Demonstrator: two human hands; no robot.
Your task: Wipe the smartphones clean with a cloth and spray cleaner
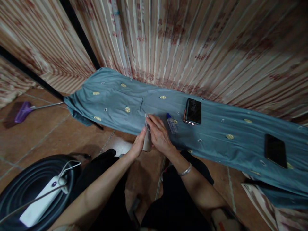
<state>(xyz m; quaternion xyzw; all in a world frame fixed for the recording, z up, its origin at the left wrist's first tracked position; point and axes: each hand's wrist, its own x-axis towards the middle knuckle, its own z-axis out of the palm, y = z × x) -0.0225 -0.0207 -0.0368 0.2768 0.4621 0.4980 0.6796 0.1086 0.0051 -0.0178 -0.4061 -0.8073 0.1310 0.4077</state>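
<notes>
My left hand (138, 143) grips a slim grey-beige phone-like slab (147, 142) by its side, above the near edge of the cloth-covered bench. My right hand (159, 134) is closed against the slab's other side and upper end. A thin pale cloth (146, 117) shows at the right fingertips, folded over the slab's top. The slab's far face and part of the right fingers are hidden. Just right of my right hand, a small clear bottle with a blue cap (172, 123) lies on the bench.
The bench wears a blue-green cloth (144, 96). A stack of phones (193, 111) and another dark phone (275, 150) lie on it. Lower left are a coiled black hose (14, 179) and a white power strip (39, 203). A purple broom (22, 112) rests on the tiled floor.
</notes>
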